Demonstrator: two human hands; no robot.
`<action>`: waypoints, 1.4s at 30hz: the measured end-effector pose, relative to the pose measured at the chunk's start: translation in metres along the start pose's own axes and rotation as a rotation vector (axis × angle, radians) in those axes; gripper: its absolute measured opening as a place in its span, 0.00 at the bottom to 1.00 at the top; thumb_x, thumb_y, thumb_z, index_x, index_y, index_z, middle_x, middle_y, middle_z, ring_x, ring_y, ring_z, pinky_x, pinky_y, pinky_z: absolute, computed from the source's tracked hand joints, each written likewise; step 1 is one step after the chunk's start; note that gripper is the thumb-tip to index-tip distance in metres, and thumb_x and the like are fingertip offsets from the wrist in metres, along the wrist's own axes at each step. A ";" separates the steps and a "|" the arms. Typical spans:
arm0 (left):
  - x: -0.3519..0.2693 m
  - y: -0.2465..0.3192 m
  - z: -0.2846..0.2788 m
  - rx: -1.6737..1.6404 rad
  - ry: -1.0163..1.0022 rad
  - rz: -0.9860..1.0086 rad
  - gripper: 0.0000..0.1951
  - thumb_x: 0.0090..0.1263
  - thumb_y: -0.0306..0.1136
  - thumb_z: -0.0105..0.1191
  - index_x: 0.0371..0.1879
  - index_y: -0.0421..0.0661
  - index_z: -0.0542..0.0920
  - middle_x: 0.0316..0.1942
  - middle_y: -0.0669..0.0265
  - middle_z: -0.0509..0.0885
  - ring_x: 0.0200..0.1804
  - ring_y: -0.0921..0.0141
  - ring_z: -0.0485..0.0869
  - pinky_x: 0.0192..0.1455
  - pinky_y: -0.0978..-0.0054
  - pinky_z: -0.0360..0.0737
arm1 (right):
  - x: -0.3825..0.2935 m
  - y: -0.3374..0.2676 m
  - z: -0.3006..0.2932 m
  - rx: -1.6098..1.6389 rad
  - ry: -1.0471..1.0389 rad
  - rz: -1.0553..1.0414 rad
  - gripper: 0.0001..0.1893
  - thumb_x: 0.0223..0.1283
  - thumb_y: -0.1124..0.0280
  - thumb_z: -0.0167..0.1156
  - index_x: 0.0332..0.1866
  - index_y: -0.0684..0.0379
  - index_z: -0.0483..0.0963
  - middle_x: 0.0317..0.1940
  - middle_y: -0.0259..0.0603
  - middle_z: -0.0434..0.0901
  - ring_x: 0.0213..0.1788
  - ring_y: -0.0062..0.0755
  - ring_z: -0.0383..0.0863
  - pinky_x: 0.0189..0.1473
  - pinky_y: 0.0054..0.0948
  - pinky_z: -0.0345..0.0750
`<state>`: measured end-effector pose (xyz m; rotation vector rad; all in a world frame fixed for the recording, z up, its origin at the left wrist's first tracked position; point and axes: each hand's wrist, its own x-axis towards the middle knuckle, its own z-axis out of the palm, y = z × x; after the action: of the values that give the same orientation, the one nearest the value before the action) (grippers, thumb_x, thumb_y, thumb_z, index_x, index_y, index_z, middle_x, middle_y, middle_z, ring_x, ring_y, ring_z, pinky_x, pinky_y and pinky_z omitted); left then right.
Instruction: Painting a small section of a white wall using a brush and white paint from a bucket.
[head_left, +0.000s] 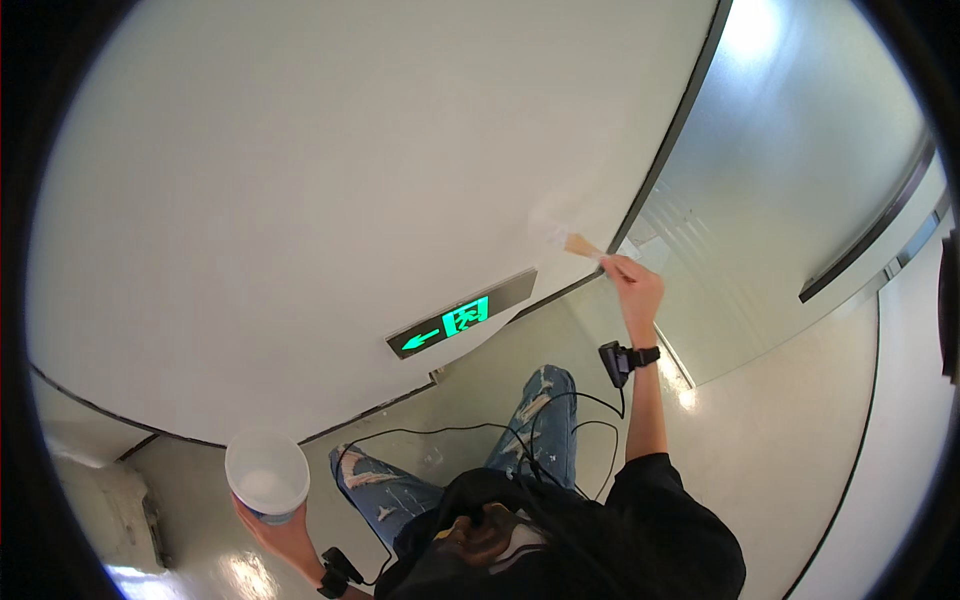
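My left hand grips a white plastic tub from below, at the lower left; something whitish shows at its bottom. My right hand holds a paintbrush by its handle, its pale bristles pointing left at the white wall. A whitish wet-looking patch shows on the wall by the bristle tips. Whether the bristles touch the wall is hard to tell. Below and left of the brush, a lit green exit sign with an arrow is fixed low on the wall.
Black cables run from the devices strapped to both wrists across my knees in ripped jeans. A dark-edged frosted glass panel stands at the right. A grey-beige object rests on the floor at the far left.
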<state>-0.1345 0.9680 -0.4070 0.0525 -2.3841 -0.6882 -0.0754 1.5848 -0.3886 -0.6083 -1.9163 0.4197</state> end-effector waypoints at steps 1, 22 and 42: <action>0.003 0.006 0.001 -0.049 -0.021 -0.043 0.53 0.35 0.29 0.77 0.70 0.45 0.67 0.65 0.56 0.74 0.65 0.53 0.74 0.67 0.55 0.73 | -0.003 -0.004 0.006 -0.056 -0.031 -0.118 0.12 0.57 0.57 0.71 0.34 0.56 0.85 0.23 0.40 0.82 0.22 0.38 0.80 0.26 0.30 0.73; 0.008 0.020 -0.009 -0.070 -0.041 -0.032 0.53 0.36 0.29 0.76 0.71 0.45 0.66 0.66 0.55 0.74 0.66 0.52 0.73 0.69 0.55 0.72 | -0.024 0.029 0.024 -0.033 -0.014 0.029 0.12 0.60 0.58 0.69 0.35 0.58 0.85 0.26 0.42 0.84 0.23 0.37 0.80 0.27 0.31 0.73; 0.003 0.015 -0.017 -0.051 -0.055 -0.059 0.53 0.35 0.30 0.77 0.70 0.43 0.67 0.66 0.53 0.73 0.66 0.52 0.73 0.69 0.55 0.70 | -0.035 0.055 0.003 0.025 -0.126 0.127 0.12 0.60 0.61 0.69 0.38 0.59 0.85 0.30 0.46 0.85 0.27 0.36 0.83 0.32 0.31 0.76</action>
<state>-0.1247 0.9724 -0.3875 0.0829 -2.4244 -0.7872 -0.0544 1.6087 -0.4459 -0.7038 -1.9952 0.5739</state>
